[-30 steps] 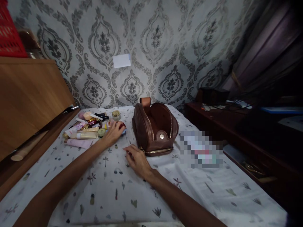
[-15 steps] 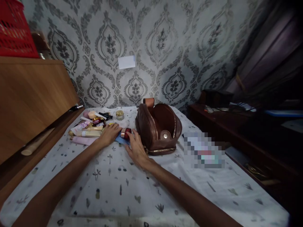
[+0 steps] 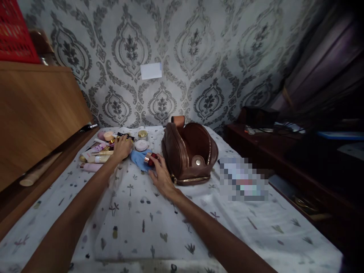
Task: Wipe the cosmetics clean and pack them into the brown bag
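My right hand (image 3: 163, 176) has its fingers around a dark red cosmetic jar with a rose-gold lid (image 3: 150, 159), tilted on its side over a crumpled blue cloth (image 3: 138, 158). Just right of it stands a brown leather cosmetic bag (image 3: 190, 155), unzipped with its mouth gaping. My left hand (image 3: 123, 148) reaches over the right side of a cosmetics pile, fingers stretched out and tips partly hidden among the items. In that pile lie a pink tube (image 3: 91, 167), a cream-coloured tube (image 3: 102, 159) and several others. A round white compact (image 3: 141, 145) and a gold-lidded jar (image 3: 142, 135) sit behind the cloth.
A white patterned cloth (image 3: 136, 223) covers the surface. On the right lies a pixel-blurred item (image 3: 244, 180). A wooden cabinet (image 3: 40, 113) bearing a red basket (image 3: 17, 34) borders the left; a dark desk (image 3: 250, 142) stands right. Patterned wallpaper rises behind.
My left hand has moved left and back from the blue cloth onto the cosmetics, uncovering the cloth and the white compact. The right hand keeps the red jar in nearly the same place.
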`<state>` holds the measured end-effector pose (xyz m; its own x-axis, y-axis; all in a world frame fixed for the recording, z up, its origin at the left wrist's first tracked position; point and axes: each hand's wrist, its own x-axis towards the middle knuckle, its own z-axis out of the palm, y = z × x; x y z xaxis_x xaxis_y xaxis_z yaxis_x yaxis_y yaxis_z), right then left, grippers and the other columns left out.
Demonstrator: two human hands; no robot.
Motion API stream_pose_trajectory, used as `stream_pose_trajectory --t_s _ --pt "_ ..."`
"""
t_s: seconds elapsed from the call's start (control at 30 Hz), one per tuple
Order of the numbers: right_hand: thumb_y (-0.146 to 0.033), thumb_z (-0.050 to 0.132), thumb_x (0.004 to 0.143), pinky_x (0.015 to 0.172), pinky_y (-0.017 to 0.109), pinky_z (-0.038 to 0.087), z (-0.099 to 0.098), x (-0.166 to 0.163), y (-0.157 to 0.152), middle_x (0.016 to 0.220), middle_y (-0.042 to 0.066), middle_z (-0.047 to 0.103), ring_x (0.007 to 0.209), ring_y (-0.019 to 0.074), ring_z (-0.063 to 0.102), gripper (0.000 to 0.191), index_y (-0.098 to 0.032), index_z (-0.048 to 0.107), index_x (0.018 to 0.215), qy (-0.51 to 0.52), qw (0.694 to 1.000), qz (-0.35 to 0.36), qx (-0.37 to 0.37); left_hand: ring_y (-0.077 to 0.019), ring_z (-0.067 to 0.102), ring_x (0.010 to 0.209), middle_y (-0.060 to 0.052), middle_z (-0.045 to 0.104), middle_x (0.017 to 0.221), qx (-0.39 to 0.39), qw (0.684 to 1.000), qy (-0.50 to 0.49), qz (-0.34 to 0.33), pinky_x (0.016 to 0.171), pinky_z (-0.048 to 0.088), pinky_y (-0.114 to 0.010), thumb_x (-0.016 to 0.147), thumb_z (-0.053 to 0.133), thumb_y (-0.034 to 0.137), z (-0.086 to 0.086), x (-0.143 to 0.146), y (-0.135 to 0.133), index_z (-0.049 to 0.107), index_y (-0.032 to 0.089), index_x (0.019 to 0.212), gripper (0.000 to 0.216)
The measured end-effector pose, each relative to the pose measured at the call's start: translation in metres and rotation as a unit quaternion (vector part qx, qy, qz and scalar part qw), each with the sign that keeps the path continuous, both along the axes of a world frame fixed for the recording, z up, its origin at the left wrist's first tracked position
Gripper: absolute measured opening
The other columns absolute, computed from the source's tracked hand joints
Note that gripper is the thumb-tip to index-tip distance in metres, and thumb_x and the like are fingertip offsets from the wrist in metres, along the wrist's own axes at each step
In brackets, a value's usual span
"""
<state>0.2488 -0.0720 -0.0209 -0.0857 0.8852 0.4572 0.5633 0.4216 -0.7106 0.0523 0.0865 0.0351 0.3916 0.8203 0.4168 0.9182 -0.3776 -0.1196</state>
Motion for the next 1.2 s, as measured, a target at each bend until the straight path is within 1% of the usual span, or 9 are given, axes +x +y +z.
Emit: stream_pose_trajectory --t_s 0.07,0.23,0.37,0.47,0.6,0.83,1.0,1.1,1.2 --pt "-0.016 0.051 0.091 0.121 0.043 0.031 0.0 0.0 0.001 0.155 0.015 0.028 0.146 0.0271 0.034 0.056 -0.02 0.043 0.146 0.005 1.0 -0.003 0.003 -0.0314 0.054 0.121 -0.019 0.061 0.126 0.003 1.0 -0.005 -0.014 0.105 0.039 -0.047 0.099 0.036 0.022 0.002 0.002 -0.009 0.063 0.013 0.118 0.034" --pt "-0.015 0.046 0.092 0.121 0.045 0.031 -0.006 -0.001 0.005 0.151 0.012 0.033 0.144 0.0251 0.036 0.054 -0.023 0.042 0.145 0.009 0.999 -0.018 0.037 -0.0251 0.055 0.117 -0.011 0.063 0.124 -0.057 0.975 0.024 -0.216 0.102 0.043 -0.04 0.1 0.042 0.029 -0.02 0.013 -0.053 0.063 0.019 0.117 0.029" --pt "-0.014 0.045 0.091 0.12 0.046 0.034 -0.005 -0.004 0.012 0.141 0.017 0.038 0.137 0.0269 0.042 0.057 -0.014 0.036 0.147 0.009 0.997 -0.058 0.054 -0.0264 0.059 0.105 -0.013 0.067 0.111 -0.089 0.978 -0.021 -0.188 0.093 0.047 -0.04 0.099 0.041 0.024 -0.034 0.015 -0.083 0.064 0.017 0.108 0.025" --pt "-0.02 0.053 0.088 0.113 0.048 0.041 0.003 -0.008 0.019 0.133 0.019 0.041 0.128 0.031 0.048 0.057 -0.011 0.041 0.143 -0.017 0.994 -0.103 0.015 -0.0215 0.061 0.088 -0.007 0.068 0.095 -0.145 0.957 -0.104 -0.227 0.081 0.048 -0.033 0.099 0.042 0.028 -0.024 0.013 -0.099 0.063 0.02 0.098 0.022" --pt "-0.025 0.061 0.086 0.097 0.05 0.05 0.015 -0.013 0.025 0.129 0.017 0.046 0.121 0.034 0.05 0.046 -0.018 0.052 0.131 -0.075 0.986 -0.141 -0.054 -0.015 0.052 0.068 0.002 0.054 0.07 -0.203 0.897 -0.317 -0.233 0.063 0.041 -0.025 0.097 0.047 0.04 0.003 0.002 -0.112 0.056 0.02 0.08 0.028" --pt "-0.019 0.066 0.076 0.094 0.042 0.05 0.012 -0.011 0.025 0.108 0.008 0.062 0.1 0.024 0.061 0.037 -0.02 0.056 0.112 0.067 0.993 -0.087 -0.041 -0.0128 0.043 0.065 0.003 0.046 0.071 -0.076 0.775 -0.616 -0.121 0.058 0.035 -0.023 0.09 0.055 0.042 0.014 -0.025 -0.104 0.053 0.02 0.08 0.025" --pt "-0.027 0.072 0.073 0.083 0.036 0.054 0.001 -0.015 0.006 0.104 0.007 0.066 0.09 0.0208 0.065 0.046 -0.019 0.052 0.114 0.209 0.974 0.029 -0.087 -0.0171 0.056 0.086 -0.001 0.06 0.095 -0.152 0.817 -0.527 -0.179 0.077 0.046 -0.026 0.089 0.059 0.04 -0.014 -0.006 -0.118 0.058 0.021 0.1 0.022" --pt "-0.03 0.072 0.076 0.087 0.038 0.053 -0.002 -0.016 -0.001 0.105 0.008 0.065 0.095 0.0226 0.064 0.04 -0.018 0.055 0.111 0.168 0.983 0.049 -0.062 -0.0231 0.057 0.112 -0.008 0.062 0.121 -0.206 0.845 -0.432 -0.24 0.1 0.043 -0.035 0.094 0.052 0.039 -0.032 0.008 -0.128 0.056 0.02 0.12 0.032" --pt "-0.031 0.071 0.079 0.095 0.041 0.049 -0.004 -0.016 -0.002 0.11 0.008 0.063 0.103 0.0242 0.061 0.037 -0.018 0.058 0.111 0.114 0.992 0.034 -0.045 -0.0242 0.056 0.116 -0.011 0.061 0.123 -0.213 0.856 -0.394 -0.257 0.105 0.04 -0.038 0.098 0.045 0.04 -0.04 0.011 -0.129 0.054 0.019 0.124 0.035"
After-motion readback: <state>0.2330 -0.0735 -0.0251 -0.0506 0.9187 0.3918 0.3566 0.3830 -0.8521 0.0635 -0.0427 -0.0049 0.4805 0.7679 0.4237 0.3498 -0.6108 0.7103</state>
